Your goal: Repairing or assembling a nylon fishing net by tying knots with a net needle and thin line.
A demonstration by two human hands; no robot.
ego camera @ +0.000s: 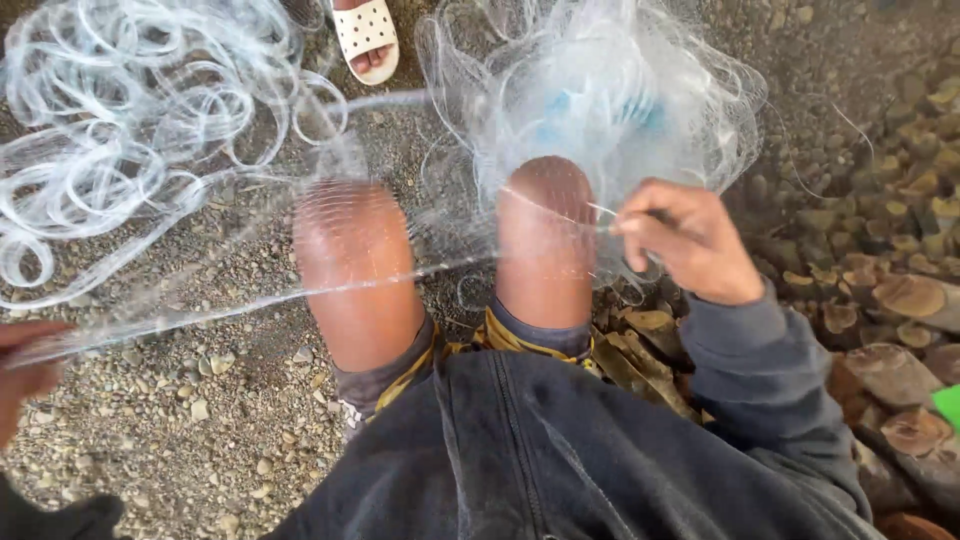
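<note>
Net: the fine fishing net (pixel 250 290) is lying stretched across your bare knees at centre frame, bunching at the top.
Right hand: your right hand (pixel 685 240) is pinching a net strand, centre right.
Left hand: your left hand (pixel 25 365) is gripping the net's edge at far left.
Around: a white sandal (pixel 365 35) is resting on the gravel ground (pixel 230 430), top centre.

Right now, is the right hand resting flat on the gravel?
No, the right hand is raised beside the knee, pinching the fine fishing net.

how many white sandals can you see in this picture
1. A single white sandal sits at the top edge on the gravel ground, between the looped fishing line and the bunched net. It is partly cropped; a second may lie out of frame.
</note>
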